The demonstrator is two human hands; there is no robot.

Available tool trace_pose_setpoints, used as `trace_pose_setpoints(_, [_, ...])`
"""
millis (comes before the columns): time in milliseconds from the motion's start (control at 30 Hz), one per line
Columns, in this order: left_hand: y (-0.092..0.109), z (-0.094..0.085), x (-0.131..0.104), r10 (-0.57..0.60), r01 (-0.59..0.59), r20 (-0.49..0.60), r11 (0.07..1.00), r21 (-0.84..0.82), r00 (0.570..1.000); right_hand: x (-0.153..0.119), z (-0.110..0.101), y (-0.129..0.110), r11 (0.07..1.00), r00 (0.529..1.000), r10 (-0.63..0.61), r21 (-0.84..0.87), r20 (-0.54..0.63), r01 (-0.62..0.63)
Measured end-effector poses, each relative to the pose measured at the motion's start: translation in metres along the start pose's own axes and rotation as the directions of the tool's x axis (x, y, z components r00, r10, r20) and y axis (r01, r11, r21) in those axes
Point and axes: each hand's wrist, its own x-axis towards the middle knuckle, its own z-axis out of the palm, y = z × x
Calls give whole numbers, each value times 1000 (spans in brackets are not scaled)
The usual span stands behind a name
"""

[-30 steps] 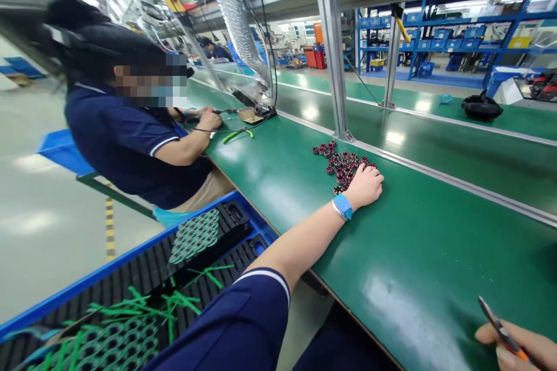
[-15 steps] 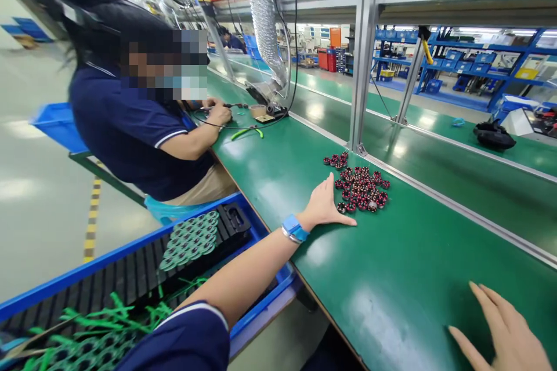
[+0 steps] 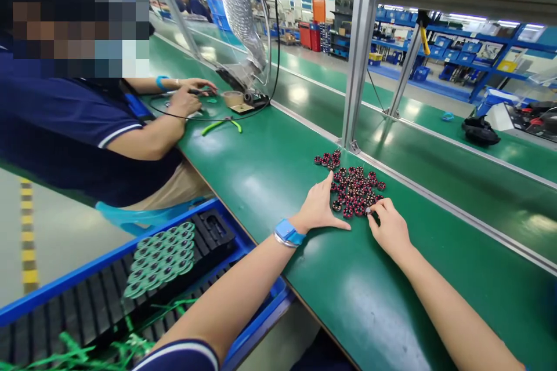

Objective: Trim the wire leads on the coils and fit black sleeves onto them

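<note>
You are at a long green workbench (image 3: 270, 174) in a bright factory hall, with a second green line beyond a metal rail and blue shelving (image 3: 452, 52) far behind. A silver post (image 3: 359, 52) rises from the bench just behind a pile of small dark red coils (image 3: 354, 188). To your left, a blue tray (image 3: 256, 324) holds black inserts and a stack of green rings (image 3: 161, 258). A co-worker in a navy shirt (image 3: 65, 127) sits further along, hands near a ribbed silver hose (image 3: 237, 6), with green-handled pliers (image 3: 221, 124) lying nearby.

Your left hand (image 3: 319, 208), with a blue wristband (image 3: 288, 233), lies open and flat against the pile's near-left edge. Your right hand (image 3: 389, 226) rests at the pile's near-right edge, fingertips pinching at one coil; whether it truly grips is unclear.

Half a second ago, your right hand was open at the bench's near edge, well apart from the coils; your left hand has stayed put.
</note>
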Motion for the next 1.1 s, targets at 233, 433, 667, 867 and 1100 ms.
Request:
trace_pose_setpoints(233, [4,-3,-1,-1,1,11,999,-36,1000,-15,0,-4,981,981,-178,-60,72,182])
trace_pose_setpoints(433, [2,-1,2,17,-16,13,998,-67,1000,-34,-3,3,989,990,-140,-55,-1,140])
trace_pose_setpoints(667, [-1,5,22,163,-162,2,979,-121,987,5,12,40,998,999,28,54,34,-29])
trace_pose_setpoints(867, [-5,7,36,237,-216,89,956,-197,967,26,34,56,986,987,-110,136,115,94])
trace_pose_setpoints(1100, [5,4,36,293,-277,135,952,-129,947,24,29,52,946,950,-298,164,96,280])
